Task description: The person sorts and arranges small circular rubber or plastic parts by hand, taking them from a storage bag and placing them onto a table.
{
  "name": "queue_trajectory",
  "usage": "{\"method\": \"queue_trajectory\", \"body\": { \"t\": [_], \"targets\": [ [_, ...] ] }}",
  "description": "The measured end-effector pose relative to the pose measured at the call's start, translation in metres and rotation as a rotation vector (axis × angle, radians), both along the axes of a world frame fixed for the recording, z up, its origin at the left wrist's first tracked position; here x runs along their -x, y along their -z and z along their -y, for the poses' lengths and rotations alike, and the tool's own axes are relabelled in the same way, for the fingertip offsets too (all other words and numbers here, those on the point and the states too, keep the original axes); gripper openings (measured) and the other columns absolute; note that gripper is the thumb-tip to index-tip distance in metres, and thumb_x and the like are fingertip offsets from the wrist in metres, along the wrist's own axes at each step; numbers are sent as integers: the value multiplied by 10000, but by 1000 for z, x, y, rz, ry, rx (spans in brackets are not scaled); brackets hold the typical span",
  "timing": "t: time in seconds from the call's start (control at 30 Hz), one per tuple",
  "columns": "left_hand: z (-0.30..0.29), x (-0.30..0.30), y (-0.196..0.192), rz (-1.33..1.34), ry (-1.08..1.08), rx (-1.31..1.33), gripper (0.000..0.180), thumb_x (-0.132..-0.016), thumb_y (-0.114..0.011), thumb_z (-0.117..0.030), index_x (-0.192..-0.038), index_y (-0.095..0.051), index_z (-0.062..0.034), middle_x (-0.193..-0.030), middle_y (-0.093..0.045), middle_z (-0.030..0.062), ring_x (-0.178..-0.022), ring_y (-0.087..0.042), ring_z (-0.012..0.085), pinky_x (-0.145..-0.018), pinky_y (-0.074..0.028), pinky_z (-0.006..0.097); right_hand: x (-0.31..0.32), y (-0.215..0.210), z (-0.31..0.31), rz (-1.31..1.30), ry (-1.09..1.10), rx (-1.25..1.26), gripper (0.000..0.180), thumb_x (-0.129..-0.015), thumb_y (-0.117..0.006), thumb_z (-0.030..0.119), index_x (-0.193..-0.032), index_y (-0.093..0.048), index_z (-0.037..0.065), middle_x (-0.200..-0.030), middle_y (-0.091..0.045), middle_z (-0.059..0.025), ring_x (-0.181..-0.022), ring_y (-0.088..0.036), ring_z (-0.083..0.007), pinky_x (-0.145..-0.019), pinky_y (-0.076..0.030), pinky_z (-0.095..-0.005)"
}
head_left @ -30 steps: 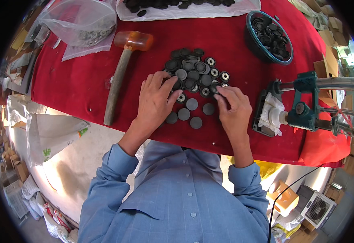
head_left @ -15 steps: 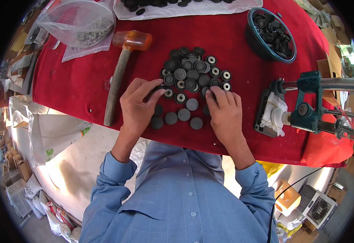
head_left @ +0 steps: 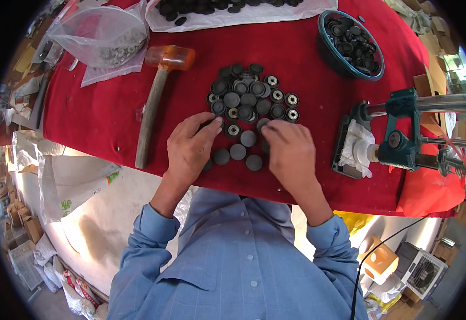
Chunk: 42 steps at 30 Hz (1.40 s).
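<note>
red tabletop [head_left: 94, 114], with a loose heap of black caps [head_left: 248, 100] at its middle, just beyond left hand [head_left: 194, 143] and right hand [head_left: 291, 152]; some with metal bearings [head_left: 292, 100] facing up, many lying flat side up. left hand: thumb and fingers nearly together at the near left of the heap; cannot tell whether gripping a cap or merely touching. right hand: blurred, fingertips at a grey cap [head_left: 263, 125] on the near right; cannot tell whether pinching or pushing.

could topple the piled caps by nudging from below, with several overlapping and nothing walling in the heap. could tip a bearing out by flipping a cap carelessly, if only loosely seated; hard to judge from above. could mistake a bare cap for a filled one, with so many undersides hidden. could sweep the stray caps toward the near edge by dragging either hand low across them, being round and free to slide. could also clip the mallet [head_left: 155, 109] with a wide swing of the left hand, given a handle end lying close to the edge, or bump the press [head_left: 396, 141] by drawing the right hand too far outward.
</note>
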State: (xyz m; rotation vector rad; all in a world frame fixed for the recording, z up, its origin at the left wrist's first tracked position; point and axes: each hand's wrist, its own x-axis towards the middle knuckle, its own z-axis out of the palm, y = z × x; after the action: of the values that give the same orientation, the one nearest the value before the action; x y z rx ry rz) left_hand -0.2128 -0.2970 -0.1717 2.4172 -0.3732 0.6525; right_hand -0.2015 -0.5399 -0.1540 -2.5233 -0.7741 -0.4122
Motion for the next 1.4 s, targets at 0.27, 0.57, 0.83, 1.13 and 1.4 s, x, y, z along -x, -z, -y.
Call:
{"method": "queue_trajectory", "body": {
  "t": [0.27, 0.57, 0.83, 1.13, 1.4],
  "targets": [
    [-3, 4, -7, -44, 62, -174, 278, -839, -802, -125, -1113, -782, -83, -1156, -728, 49, -1128, -672, 267, -967, -507, 434, -24, -3, 32, -102, 368, -301, 253, -857, -735, 34, -1105, -756, 80, -1064, -696, -107, -939, -682, -322, -854, -522, -442],
    [-3, 19, -4, -82, 75, -263, 343, -882, -767, -146, -1221, -754, -95, -1281, -679, 48, -1218, -616, 263, -1101, -416, 507, -35, 10, 12, -1, 295, -60, 293, -820, -845, 174, -1092, -761, 104, -1012, -686, -74, -991, -647, -282, -836, -458, -436],
    [-3, 23, -3, -124, 57, -289, 366, -897, -753, -148, -1260, -743, -105, -1322, -656, 16, -1261, -581, 245, -1174, -319, 566, -36, 7, 14, -208, 251, -407, 365, -833, -813, 50, -1183, -709, 69, -993, -676, -114, -890, -689, -306, -768, -539, -428],
    [-3, 30, -4, -135, 63, -266, 354, -893, -752, -132, -1244, -749, -95, -1314, -660, 21, -1261, -580, 245, -1184, -321, 561, -17, 17, 26, 51, 193, -195, 235, -863, -767, 24, -1094, -731, 50, -1043, -666, -106, -933, -683, -313, -774, -578, -416],
    [-4, 25, -11, -118, 70, -209, 347, -884, -765, -132, -1226, -740, -78, -1273, -671, 44, -1231, -599, 273, -1129, -385, 543, 0, 23, 25, 21, 146, -80, 284, -858, -716, 2, -1139, -725, 38, -1125, -671, -99, -1011, -680, -306, -845, -585, -405]
  ]
}}
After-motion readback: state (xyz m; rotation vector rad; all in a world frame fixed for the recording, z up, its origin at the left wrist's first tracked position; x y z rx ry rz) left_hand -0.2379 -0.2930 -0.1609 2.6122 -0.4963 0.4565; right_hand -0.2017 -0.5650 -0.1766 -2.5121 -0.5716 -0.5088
